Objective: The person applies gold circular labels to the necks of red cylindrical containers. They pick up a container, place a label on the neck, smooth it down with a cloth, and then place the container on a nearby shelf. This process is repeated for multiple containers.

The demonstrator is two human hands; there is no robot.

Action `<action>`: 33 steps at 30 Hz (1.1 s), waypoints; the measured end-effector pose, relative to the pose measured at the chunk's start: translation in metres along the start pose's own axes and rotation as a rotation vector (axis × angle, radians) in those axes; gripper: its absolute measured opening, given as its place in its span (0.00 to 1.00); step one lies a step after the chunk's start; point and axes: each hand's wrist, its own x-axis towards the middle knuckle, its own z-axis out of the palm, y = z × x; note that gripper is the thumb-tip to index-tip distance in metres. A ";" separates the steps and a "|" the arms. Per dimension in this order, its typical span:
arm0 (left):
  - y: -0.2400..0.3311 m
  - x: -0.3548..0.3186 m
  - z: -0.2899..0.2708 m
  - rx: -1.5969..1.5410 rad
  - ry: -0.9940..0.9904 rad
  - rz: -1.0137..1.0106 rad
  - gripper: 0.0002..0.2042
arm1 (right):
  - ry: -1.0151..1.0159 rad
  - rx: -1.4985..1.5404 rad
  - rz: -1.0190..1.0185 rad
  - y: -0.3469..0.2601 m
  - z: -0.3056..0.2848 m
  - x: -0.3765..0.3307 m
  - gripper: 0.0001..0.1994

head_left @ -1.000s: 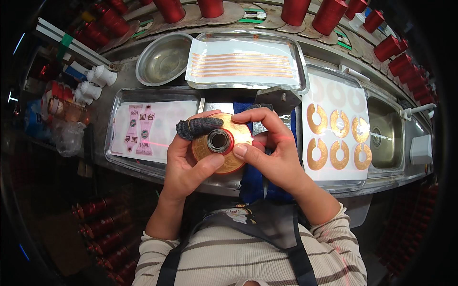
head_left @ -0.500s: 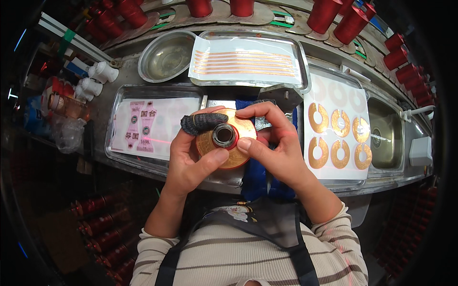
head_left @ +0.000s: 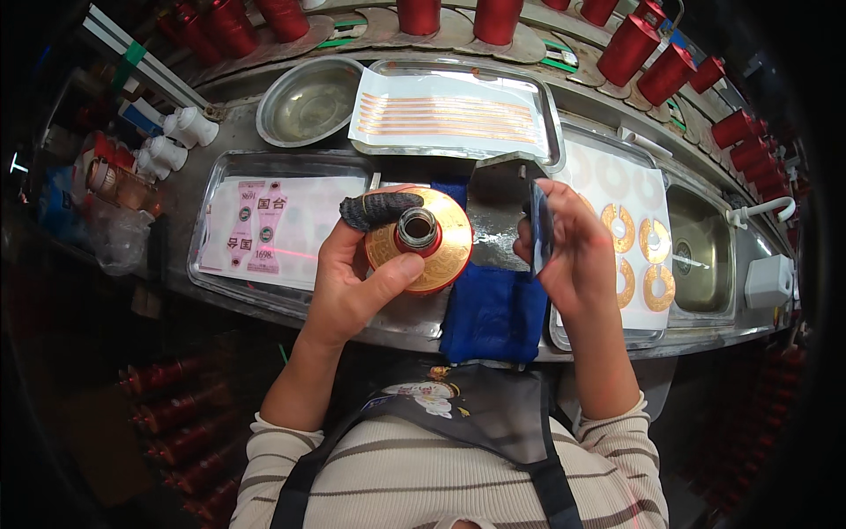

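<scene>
My left hand grips a red bottle, its open mouth facing up toward me. A gold ring-shaped label lies around the neck on the bottle's shoulder, with my left thumb pressing on it. A dark knitted finger cover is on one finger of that hand. To the right, apart from the bottle, my right hand is closed on a thin, flat dark-blue piece seen nearly edge-on; its kind is unclear. Below lies a folded blue cloth at the counter's front edge.
At left is a metal tray of pink-and-white printed labels. A metal bowl and a tray of gold strips stand behind. Gold ring labels lie on a sheet at right, beside a sink. Red bottles line the conveyor.
My right hand has left the gold label and moved right, now holding the flat dark-blue piece. My left hand still holds the bottle. The blue cloth is more exposed.
</scene>
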 end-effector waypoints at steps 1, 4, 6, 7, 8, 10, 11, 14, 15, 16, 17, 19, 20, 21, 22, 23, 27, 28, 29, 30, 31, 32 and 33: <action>0.001 -0.002 0.000 0.005 0.009 -0.003 0.27 | -0.024 -0.072 -0.035 0.003 0.006 -0.015 0.17; 0.007 -0.003 0.003 0.046 0.034 -0.075 0.29 | -0.164 -0.489 -0.300 0.007 0.030 -0.053 0.21; 0.009 -0.002 0.004 0.061 0.039 -0.108 0.30 | -0.199 -0.804 -0.574 0.014 0.027 -0.045 0.13; 0.010 -0.002 0.005 0.054 0.031 -0.108 0.30 | -0.179 -0.870 -0.629 0.014 0.027 -0.039 0.12; 0.010 -0.002 0.004 0.046 0.024 -0.109 0.30 | -0.129 -0.901 -0.664 0.008 0.028 -0.027 0.12; 0.008 -0.002 0.003 0.060 0.027 -0.102 0.31 | -0.087 -0.846 -0.603 -0.002 0.022 0.004 0.11; 0.008 -0.002 0.003 0.068 0.028 -0.096 0.31 | -0.093 -0.794 -0.475 -0.005 0.022 0.009 0.12; 0.009 -0.002 0.002 0.034 0.023 -0.104 0.31 | -0.071 -0.668 -0.565 -0.003 0.028 -0.015 0.12; 0.010 -0.002 0.002 0.036 0.016 -0.110 0.31 | -0.159 -0.718 -0.724 0.004 0.025 -0.021 0.12; 0.010 -0.001 0.001 0.039 0.010 -0.117 0.31 | -0.147 -0.790 -0.715 0.009 0.025 -0.019 0.12; 0.010 -0.001 0.001 0.042 0.003 -0.123 0.31 | -0.136 -0.861 -0.705 0.012 0.026 -0.015 0.13; 0.010 -0.002 0.002 0.013 0.014 -0.085 0.30 | -0.015 -0.828 -0.497 -0.001 0.026 0.004 0.12; 0.008 -0.004 0.001 -0.008 0.004 -0.070 0.28 | -0.049 -0.779 -0.509 -0.002 0.025 0.000 0.12; 0.007 -0.004 0.000 -0.031 -0.004 -0.054 0.27 | -0.083 -0.732 -0.519 -0.002 0.024 -0.003 0.12; 0.008 -0.002 -0.001 -0.013 -0.014 -0.050 0.27 | -0.152 -0.780 -0.652 0.001 0.024 -0.006 0.11; 0.009 0.002 -0.001 0.004 -0.023 -0.046 0.27 | -0.223 -0.825 -0.785 0.005 0.025 -0.007 0.11; 0.004 -0.002 -0.002 0.003 -0.005 -0.031 0.27 | 0.026 -0.766 -0.527 0.001 0.020 0.010 0.11; 0.003 -0.004 -0.001 0.002 -0.003 -0.034 0.27 | -0.029 -0.724 -0.552 0.001 0.022 0.000 0.11; 0.005 -0.001 -0.003 0.007 -0.001 -0.030 0.27 | -0.118 -0.720 -0.578 -0.001 0.029 -0.011 0.12; 0.006 0.001 -0.002 0.009 -0.011 -0.040 0.27 | -0.114 -0.817 -0.637 0.002 0.030 -0.010 0.12; 0.006 0.002 -0.002 0.011 -0.021 -0.050 0.27 | -0.110 -0.914 -0.695 0.003 0.030 -0.004 0.12; 0.002 0.000 -0.002 0.003 -0.021 -0.062 0.28 | -0.025 -0.867 -0.641 0.003 0.029 0.003 0.12; -0.001 0.000 -0.005 0.019 -0.040 -0.038 0.29 | 0.035 -0.956 -0.786 0.001 0.029 0.013 0.11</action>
